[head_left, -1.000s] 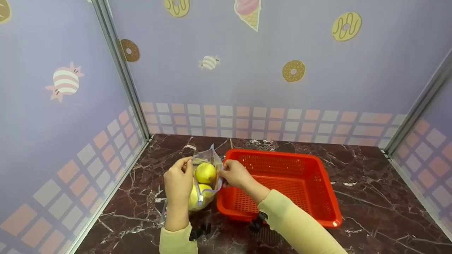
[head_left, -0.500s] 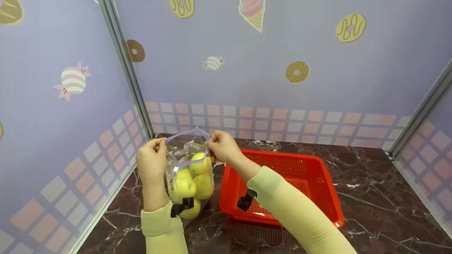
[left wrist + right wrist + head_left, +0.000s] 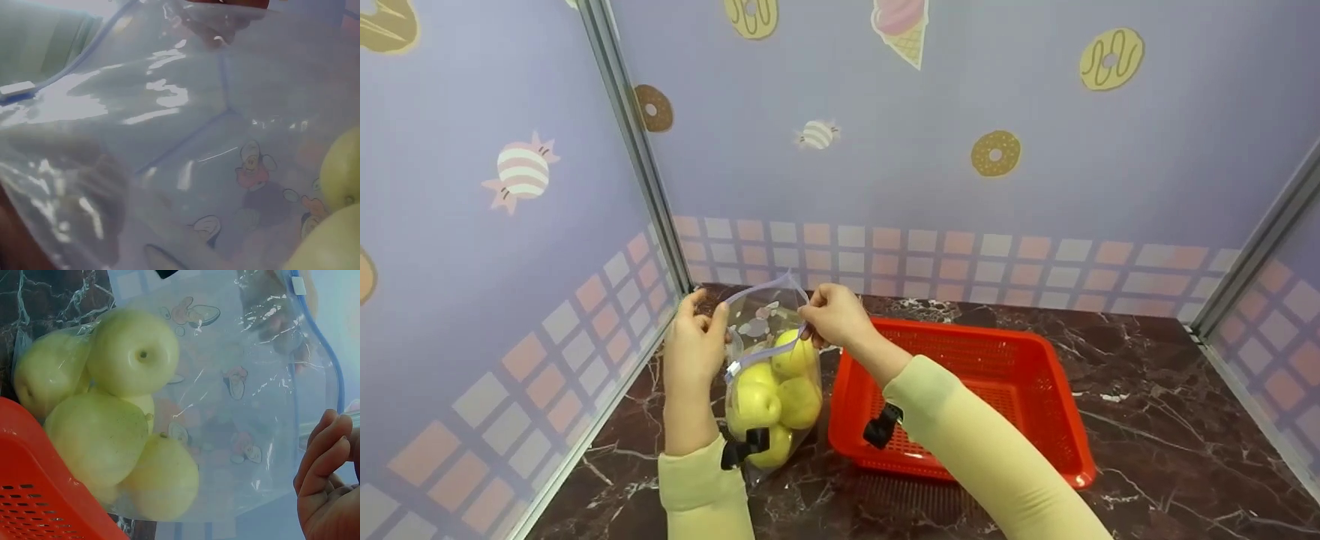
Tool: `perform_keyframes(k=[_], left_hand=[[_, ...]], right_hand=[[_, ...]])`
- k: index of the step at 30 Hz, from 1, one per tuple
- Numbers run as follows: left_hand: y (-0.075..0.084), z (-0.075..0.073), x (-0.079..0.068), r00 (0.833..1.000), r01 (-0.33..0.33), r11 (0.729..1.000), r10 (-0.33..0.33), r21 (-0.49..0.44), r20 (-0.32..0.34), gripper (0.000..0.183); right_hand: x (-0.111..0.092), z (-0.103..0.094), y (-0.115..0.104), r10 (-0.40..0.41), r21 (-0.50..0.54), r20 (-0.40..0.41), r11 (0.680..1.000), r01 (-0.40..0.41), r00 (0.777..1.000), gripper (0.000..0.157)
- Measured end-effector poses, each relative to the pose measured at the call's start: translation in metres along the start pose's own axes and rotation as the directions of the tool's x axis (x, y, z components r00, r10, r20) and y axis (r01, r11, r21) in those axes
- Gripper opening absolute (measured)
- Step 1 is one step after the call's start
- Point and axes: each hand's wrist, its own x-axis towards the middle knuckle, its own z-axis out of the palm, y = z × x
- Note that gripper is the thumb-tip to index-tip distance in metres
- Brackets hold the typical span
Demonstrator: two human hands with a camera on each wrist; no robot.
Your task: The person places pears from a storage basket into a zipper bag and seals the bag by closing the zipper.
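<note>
A clear zip bag (image 3: pixel 757 319) with a lilac rim and printed cartoon figures stands left of the basket, its mouth apart. Several yellow-green apples (image 3: pixel 755 403) fill its lower part; in the right wrist view the apples (image 3: pixel 134 353) show through the plastic. My right hand (image 3: pixel 840 319) pinches the right side of the rim between thumb and fingers. At the left side of the rim is my left hand (image 3: pixel 692 349), thumb and index finger apart, thumb tip beside the plastic. A white slider (image 3: pixel 733 368) sits at the rim's near left corner.
A red perforated plastic basket (image 3: pixel 1046 390) stands right of the bag, partly under my right forearm. Both rest on a dark marbled tabletop (image 3: pixel 1155 420). Patterned panels (image 3: pixel 900 187) enclose the back and sides.
Both hands drew the bag's mouth wider and lifted the rim, moving left, showing more apples. Since half a second ago, my left thumb and index finger have spread from their pinch on the rim.
</note>
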Motion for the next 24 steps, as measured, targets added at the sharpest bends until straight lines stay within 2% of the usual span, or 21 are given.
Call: perform_keyframes(k=[2,4,8,10,12,14,16,18,20,22,24], left_hand=[[0.001,-0.006,-0.011,0.998,0.033,0.998,-0.036,0.044,0.056,0.064],[0.002,-0.012,-0.024,0.994,0.032,0.995,-0.042,0.093,0.106,0.071],[0.008,-0.021,-0.047,0.975,-0.056,0.977,0.009,0.205,0.223,0.074],[0.011,-0.023,-0.055,0.965,-0.119,0.955,0.046,0.272,0.258,0.064],[0.014,-0.024,-0.059,0.963,-0.160,0.939,0.081,0.303,0.258,0.050],[0.015,-0.024,-0.061,0.965,-0.196,0.929,0.126,0.314,0.230,0.034],[0.015,-0.022,-0.060,0.970,-0.207,0.932,0.155,0.298,0.190,0.019],[0.013,-0.020,-0.059,0.975,-0.204,0.938,0.167,0.280,0.149,0.012],[0.010,-0.019,-0.058,0.978,-0.199,0.945,0.175,0.259,0.113,0.011],[0.008,-0.019,-0.057,0.980,-0.197,0.952,0.182,0.233,0.085,0.011],[0.005,-0.019,-0.056,0.976,-0.216,0.955,0.208,0.204,0.057,0.011]], right_hand=[[0.000,0.000,0.001,0.018,0.013,0.005,1.000,-0.018,1.000,0.018],[0.000,0.000,0.001,0.032,0.027,0.010,0.999,-0.033,0.999,0.017],[0.001,-0.002,0.003,0.045,0.058,0.011,0.997,-0.046,0.999,0.016],[0.002,-0.003,0.003,0.041,0.065,0.014,0.997,-0.042,0.999,0.016],[0.003,-0.005,0.004,0.034,0.059,0.018,0.998,-0.035,0.999,0.017],[0.003,-0.007,0.005,0.018,0.041,0.023,0.999,-0.019,1.000,0.017],[0.004,-0.009,0.007,-0.011,0.006,0.008,1.000,0.011,1.000,0.017],[0.005,-0.011,0.009,-0.088,-0.077,-0.021,0.993,0.086,0.996,0.014],[0.006,-0.014,0.012,-0.185,-0.204,-0.024,0.963,0.177,0.982,0.020],[0.009,-0.017,0.017,-0.303,-0.357,0.011,0.889,0.287,0.953,0.042],[0.011,-0.020,0.021,-0.380,-0.464,0.085,0.803,0.374,0.921,0.060]])
